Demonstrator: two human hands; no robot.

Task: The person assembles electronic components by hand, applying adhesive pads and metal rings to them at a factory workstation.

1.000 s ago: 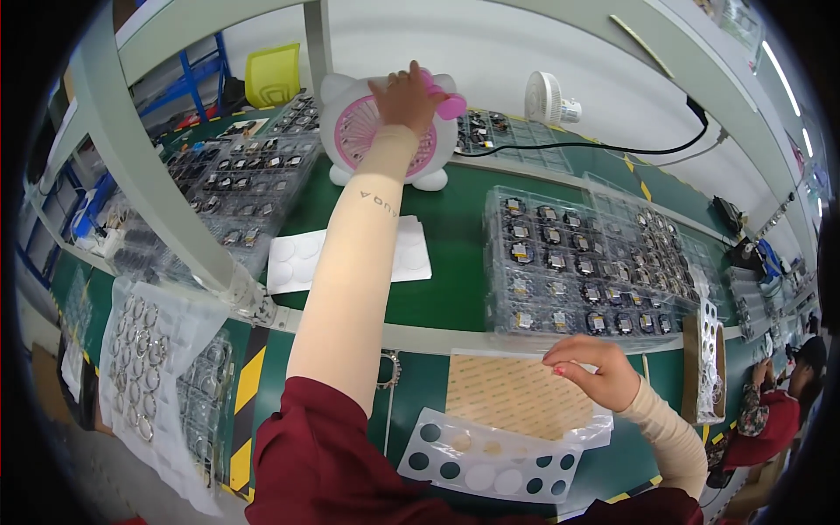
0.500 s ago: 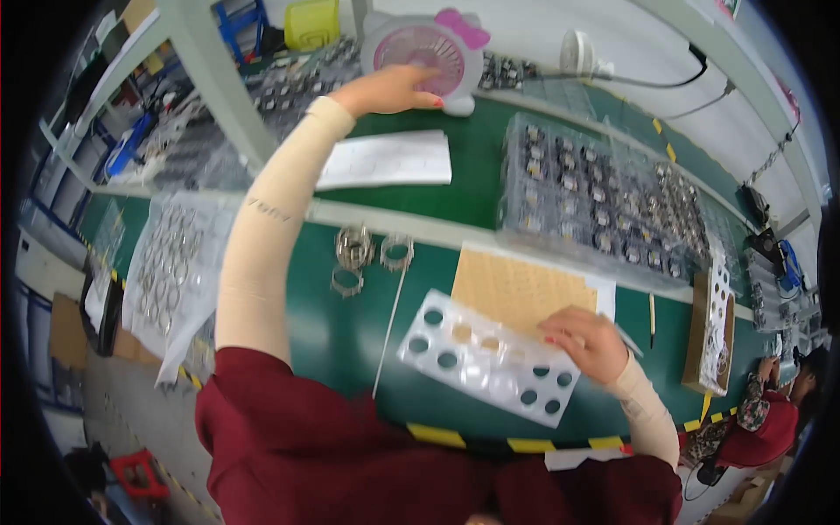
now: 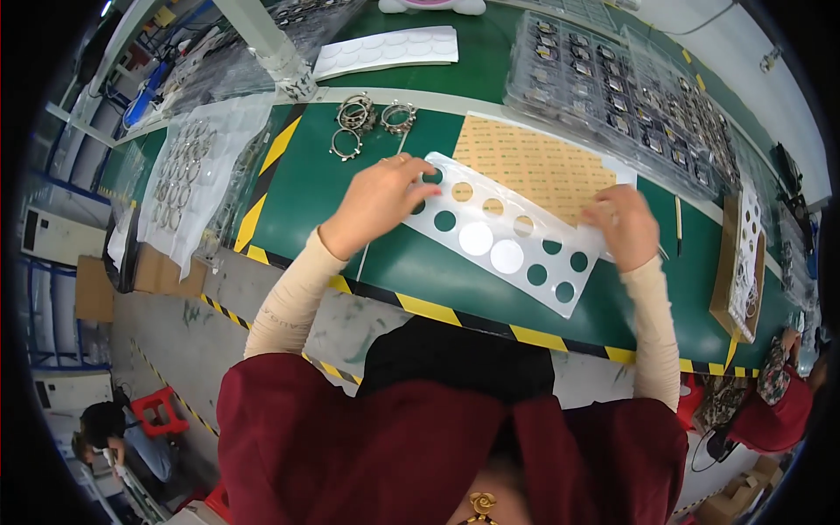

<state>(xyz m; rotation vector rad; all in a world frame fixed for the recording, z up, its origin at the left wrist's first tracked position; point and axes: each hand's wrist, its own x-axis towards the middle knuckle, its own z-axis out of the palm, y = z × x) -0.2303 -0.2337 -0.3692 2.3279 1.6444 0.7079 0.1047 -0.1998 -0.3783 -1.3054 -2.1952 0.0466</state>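
A white sheet with rows of round holes (image 3: 512, 229) lies aslant on the green bench, two white discs (image 3: 491, 247) still in its middle. My left hand (image 3: 376, 203) is at the sheet's upper left corner, its thumb and fingers closed on the edge there. Beside the sheet's right end is my right hand (image 3: 626, 226), slightly blurred, with curled fingers; whatever they pinch is hidden. Partly under the sheet's far side lies a tan printed backing sheet (image 3: 525, 157).
Metal watch cases (image 3: 357, 114) stand left of the sheet. Clear compartment trays of small parts (image 3: 604, 105) fill the back right. White disc labels (image 3: 389, 51) lie at the back. A cardboard box (image 3: 724, 262) and a thin stick (image 3: 678, 219) are right. Metal rings (image 3: 184, 166) lie far left.
My left hand has come back from the pink and white fan to the sheet's left corner. My right hand has shifted to the sheet's right end. The view has tilted downward.
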